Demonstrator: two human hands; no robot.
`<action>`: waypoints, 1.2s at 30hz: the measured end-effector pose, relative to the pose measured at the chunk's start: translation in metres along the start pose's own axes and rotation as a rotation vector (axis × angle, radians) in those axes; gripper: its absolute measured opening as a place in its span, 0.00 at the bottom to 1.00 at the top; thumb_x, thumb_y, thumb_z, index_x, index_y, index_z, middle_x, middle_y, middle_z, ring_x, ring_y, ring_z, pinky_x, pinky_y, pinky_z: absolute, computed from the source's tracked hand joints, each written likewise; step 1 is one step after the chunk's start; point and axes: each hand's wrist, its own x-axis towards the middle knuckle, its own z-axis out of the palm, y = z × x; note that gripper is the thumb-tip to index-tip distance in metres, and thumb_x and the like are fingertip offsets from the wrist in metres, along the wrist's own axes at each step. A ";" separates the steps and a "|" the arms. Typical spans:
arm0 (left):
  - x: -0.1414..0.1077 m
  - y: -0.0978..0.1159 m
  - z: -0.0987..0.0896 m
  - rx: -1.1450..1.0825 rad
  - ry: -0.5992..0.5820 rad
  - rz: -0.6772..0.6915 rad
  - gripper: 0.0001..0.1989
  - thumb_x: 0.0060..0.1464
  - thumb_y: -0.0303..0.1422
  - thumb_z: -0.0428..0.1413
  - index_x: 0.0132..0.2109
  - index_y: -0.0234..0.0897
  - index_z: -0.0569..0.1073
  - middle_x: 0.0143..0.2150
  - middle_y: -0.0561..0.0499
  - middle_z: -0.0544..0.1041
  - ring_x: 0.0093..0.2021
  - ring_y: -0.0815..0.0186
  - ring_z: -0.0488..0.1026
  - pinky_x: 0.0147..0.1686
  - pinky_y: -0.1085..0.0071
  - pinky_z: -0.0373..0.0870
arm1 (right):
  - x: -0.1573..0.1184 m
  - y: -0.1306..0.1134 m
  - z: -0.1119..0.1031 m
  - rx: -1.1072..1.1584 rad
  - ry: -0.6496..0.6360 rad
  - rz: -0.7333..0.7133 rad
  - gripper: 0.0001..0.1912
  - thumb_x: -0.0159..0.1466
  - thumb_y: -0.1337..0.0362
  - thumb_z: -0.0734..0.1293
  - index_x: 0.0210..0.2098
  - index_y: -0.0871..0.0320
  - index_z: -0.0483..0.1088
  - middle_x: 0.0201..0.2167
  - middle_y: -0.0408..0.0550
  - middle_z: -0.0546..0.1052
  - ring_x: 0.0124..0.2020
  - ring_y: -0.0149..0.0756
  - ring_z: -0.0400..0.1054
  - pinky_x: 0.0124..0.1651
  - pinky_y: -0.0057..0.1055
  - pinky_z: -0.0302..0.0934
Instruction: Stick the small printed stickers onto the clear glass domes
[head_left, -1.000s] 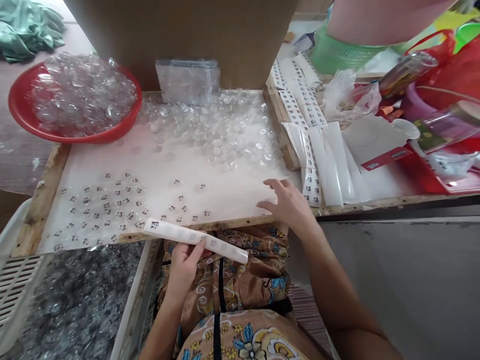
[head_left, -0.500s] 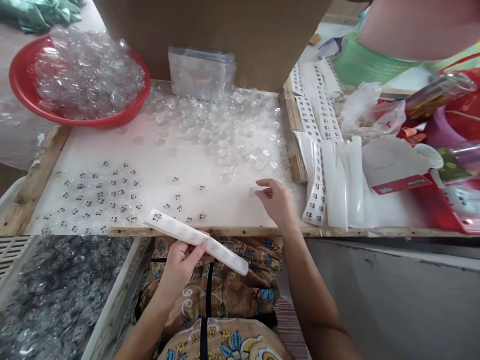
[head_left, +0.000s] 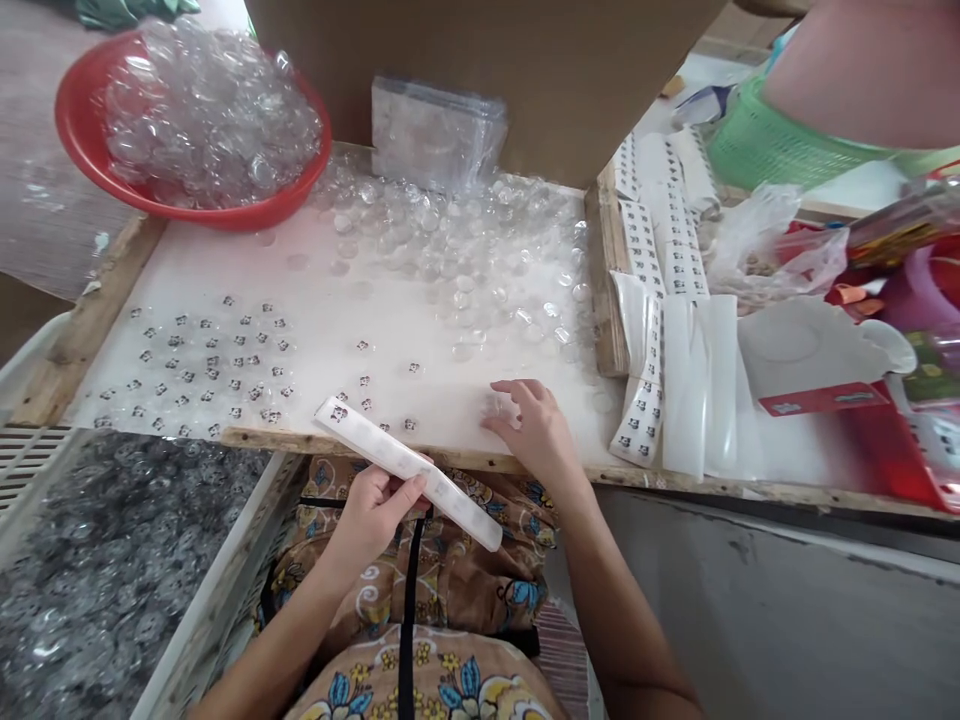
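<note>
My left hand (head_left: 384, 512) is closed on a folded white sticker strip (head_left: 409, 470), thumb on top, at the table's front edge. One panda-face sticker shows at the strip's far left end. Over the white tabletop, my right hand (head_left: 534, 425) holds a small clear plastic disc (head_left: 501, 407) between thumb and fingers. Several discs with panda stickers (head_left: 213, 374) are spread on the left of the tabletop, and a few lie nearer the strip. Plain clear discs (head_left: 457, 255) are heaped toward the back.
A red basin (head_left: 225, 212) heaped with clear pieces stands back left. A brown cardboard box (head_left: 480, 40) rises behind. Wooden strips (head_left: 609, 300) edge the work area. More sticker strips (head_left: 643, 350) lie right. Below left, a white crate (head_left: 217, 570) holds many dark-marked clear pieces.
My right hand has tilted, its thumb and fingers now wider apart around the clear disc. My left hand keeps its hold on the strip. The camera view has shifted slightly.
</note>
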 end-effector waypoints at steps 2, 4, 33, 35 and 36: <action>-0.001 0.000 0.002 -0.021 0.003 -0.011 0.19 0.47 0.43 0.66 0.40 0.33 0.81 0.34 0.47 0.82 0.36 0.56 0.80 0.36 0.65 0.80 | 0.000 -0.004 0.004 -0.043 -0.032 -0.065 0.15 0.62 0.66 0.66 0.48 0.54 0.71 0.46 0.54 0.73 0.47 0.48 0.67 0.48 0.44 0.65; -0.002 0.000 0.005 -0.045 -0.005 -0.024 0.19 0.45 0.44 0.66 0.39 0.32 0.81 0.33 0.46 0.82 0.36 0.56 0.79 0.36 0.64 0.80 | 0.000 -0.007 0.008 -0.067 -0.043 -0.083 0.13 0.63 0.67 0.64 0.47 0.55 0.71 0.45 0.54 0.73 0.45 0.47 0.68 0.48 0.43 0.65; 0.001 -0.009 -0.006 -0.066 -0.015 -0.003 0.16 0.49 0.42 0.64 0.37 0.33 0.81 0.33 0.46 0.81 0.34 0.59 0.78 0.35 0.66 0.79 | 0.048 -0.040 0.003 0.069 -0.140 -0.192 0.12 0.64 0.60 0.67 0.47 0.55 0.71 0.46 0.52 0.77 0.42 0.42 0.72 0.41 0.36 0.67; 0.001 -0.010 -0.007 -0.065 -0.012 0.005 0.16 0.49 0.43 0.64 0.37 0.33 0.80 0.33 0.46 0.81 0.34 0.59 0.78 0.35 0.66 0.79 | 0.063 -0.037 0.004 -0.002 -0.112 -0.220 0.12 0.64 0.62 0.68 0.47 0.56 0.71 0.46 0.53 0.76 0.44 0.45 0.71 0.43 0.38 0.66; 0.001 -0.011 -0.007 -0.066 -0.014 0.006 0.17 0.49 0.43 0.64 0.37 0.32 0.80 0.33 0.46 0.81 0.34 0.59 0.78 0.35 0.66 0.79 | 0.070 -0.035 0.006 -0.068 -0.099 -0.235 0.11 0.63 0.65 0.67 0.46 0.56 0.71 0.46 0.54 0.76 0.45 0.47 0.70 0.44 0.40 0.66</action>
